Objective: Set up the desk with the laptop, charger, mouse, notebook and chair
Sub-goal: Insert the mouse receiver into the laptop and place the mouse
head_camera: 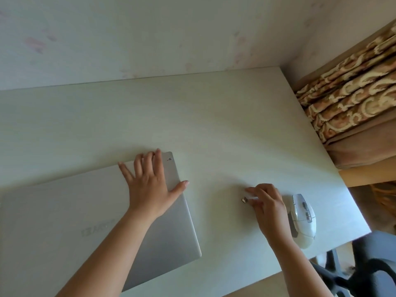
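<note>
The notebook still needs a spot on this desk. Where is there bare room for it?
The wide strip of desk between the wall and the closed laptop is bare, out to the curtain. It is crowded near the front right, where the right hand pinches a small dongle beside the mouse.

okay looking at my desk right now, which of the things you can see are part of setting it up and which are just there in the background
Part of the setup:
- closed laptop, left hand flat on its lid
- white mouse
- small USB receiver, pinched in the right hand
- desk
- chair, partly visible at the lower right

Just there:
- patterned curtain
- wall
</note>
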